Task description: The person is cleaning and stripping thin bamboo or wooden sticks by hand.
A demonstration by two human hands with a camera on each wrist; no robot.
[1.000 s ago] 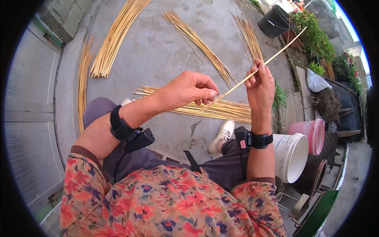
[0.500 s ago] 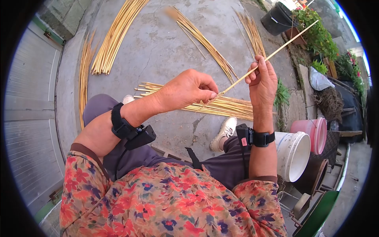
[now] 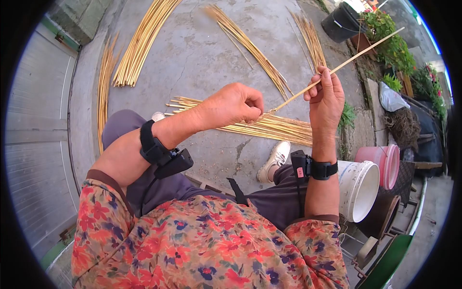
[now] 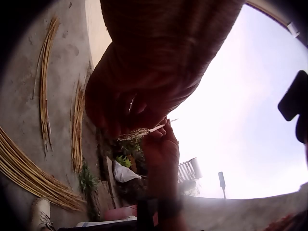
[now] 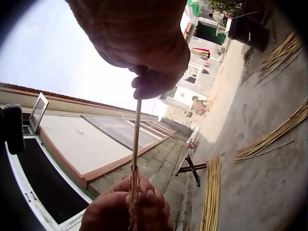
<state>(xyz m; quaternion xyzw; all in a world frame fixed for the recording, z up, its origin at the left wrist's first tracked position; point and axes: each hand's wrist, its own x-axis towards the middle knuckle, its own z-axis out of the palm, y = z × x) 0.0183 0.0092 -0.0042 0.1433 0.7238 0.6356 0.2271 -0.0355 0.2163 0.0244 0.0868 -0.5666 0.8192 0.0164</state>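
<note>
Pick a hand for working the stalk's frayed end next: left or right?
Left, probably. The left hand pinches the frayed end; the right hand grips the stalk farther along, so it seems better placed to steady it.

Head view: I am tracking one stalk (image 3: 365, 51) running from the left hand (image 3: 233, 103) rightward through the right hand (image 3: 328, 98). A crosswise bundle (image 3: 284, 131) is lying just beyond the right shoe (image 3: 274, 161). Farther out on the ground (image 3: 192, 53), two bundles (image 3: 139, 48) are lying side by side at left, one ahead, one farther right. Two buckets (image 3: 350, 188) are sitting right of the right forearm (image 3: 321, 195); a bag (image 3: 389, 98) is lying beyond them. A door (image 3: 38, 120) is standing far left.
</note>
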